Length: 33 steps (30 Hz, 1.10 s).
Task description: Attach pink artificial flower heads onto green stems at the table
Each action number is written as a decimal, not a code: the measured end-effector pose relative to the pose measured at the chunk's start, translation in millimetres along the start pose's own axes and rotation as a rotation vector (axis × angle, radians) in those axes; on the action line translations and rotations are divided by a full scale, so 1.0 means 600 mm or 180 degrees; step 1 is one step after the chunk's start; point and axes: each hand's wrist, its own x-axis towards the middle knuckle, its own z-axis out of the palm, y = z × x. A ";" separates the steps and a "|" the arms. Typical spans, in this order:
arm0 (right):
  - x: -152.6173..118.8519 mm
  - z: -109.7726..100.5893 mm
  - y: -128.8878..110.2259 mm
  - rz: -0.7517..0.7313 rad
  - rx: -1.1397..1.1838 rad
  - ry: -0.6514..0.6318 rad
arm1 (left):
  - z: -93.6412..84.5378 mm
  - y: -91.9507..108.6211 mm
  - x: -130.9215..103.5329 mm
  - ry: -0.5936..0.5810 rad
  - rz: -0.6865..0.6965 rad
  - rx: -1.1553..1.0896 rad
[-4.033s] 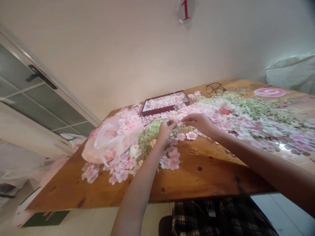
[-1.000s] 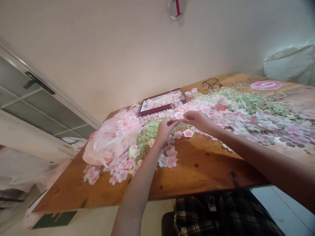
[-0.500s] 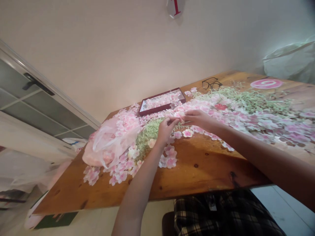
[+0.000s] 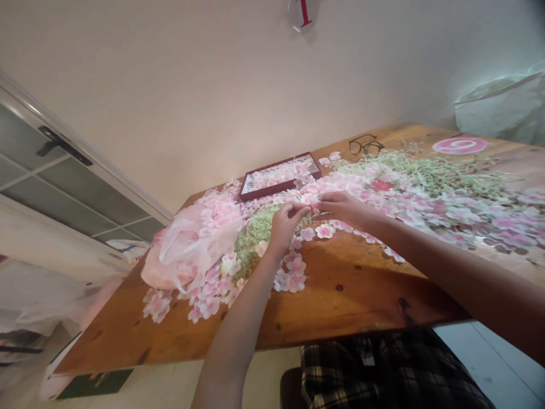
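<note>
My left hand [image 4: 288,224] and my right hand [image 4: 343,207] meet above the middle of the wooden table. Both are closed, with their fingertips pinching a small pink artificial flower [image 4: 309,199] between them. The fingers partly cover this flower. Below the left hand lies a clump of pale green stems [image 4: 258,230]. Loose pink and white fabric blossoms [image 4: 295,272] are scattered by the left wrist. A single blossom with a pink centre [image 4: 325,230] lies under the right hand.
Behind the hands stands a dark red tray [image 4: 272,188] holding blossoms. At left is a translucent plastic bag [image 4: 179,250] of pink petals. Many blossoms [image 4: 460,213] and green stems [image 4: 443,173] spread rightward. Eyeglasses [image 4: 371,149] and a round pink sign [image 4: 460,145] lie at the back.
Both hands stay in nearly the same place, with only a slight shift of the fingers around the flower. Nothing else has visibly moved on the table.
</note>
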 end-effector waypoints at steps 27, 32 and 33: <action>0.018 -0.119 -0.011 0.0056 -0.0632 0.2272 | 0.002 0.003 -0.016 -0.2577 -0.0314 0.1630; 0.020 -0.137 0.012 0.0057 -0.2920 0.1944 | 0.001 0.003 -0.016 -0.2788 -0.0349 0.1523; 0.020 -0.138 0.017 0.0089 -0.3300 0.1791 | 0.000 0.003 -0.015 -0.2772 -0.0315 0.1515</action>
